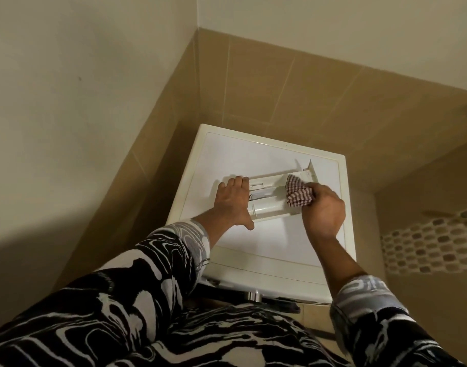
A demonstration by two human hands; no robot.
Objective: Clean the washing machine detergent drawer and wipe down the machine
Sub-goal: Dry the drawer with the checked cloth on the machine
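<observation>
Standing over the white washing machine [266, 247], you look down on its flat top, and the detergent drawer [269, 193] is out of the machine and lies on this top, about in the middle, with its long side going from left to right. Your left hand [233, 201] lies flat on the left end of the drawer; the fingers are straight and close together, the thumb is spread out toward you, and the hand holds nothing, it only presses down. Your right hand [323, 210] has its fingers curled around a cloth [297, 193] with red and white checks, bunched up, and it holds this cloth against the right part of the drawer. The compartments of the drawer show between the two hands, and its front panel [312, 172] stands up at the far right end, just behind the cloth. Both arms wear sleeves [147, 274] with a black and white swirl pattern, pushed back from the wrists. At the front edge of the machine, near your body, a small silver knob [254, 296] shows. The machine stands in a corner: a plain pale wall [68, 102] is on the left, beige tiles [253, 88] are behind it, and on the right a band of small mosaic stones [425, 245] runs along the tiles.
</observation>
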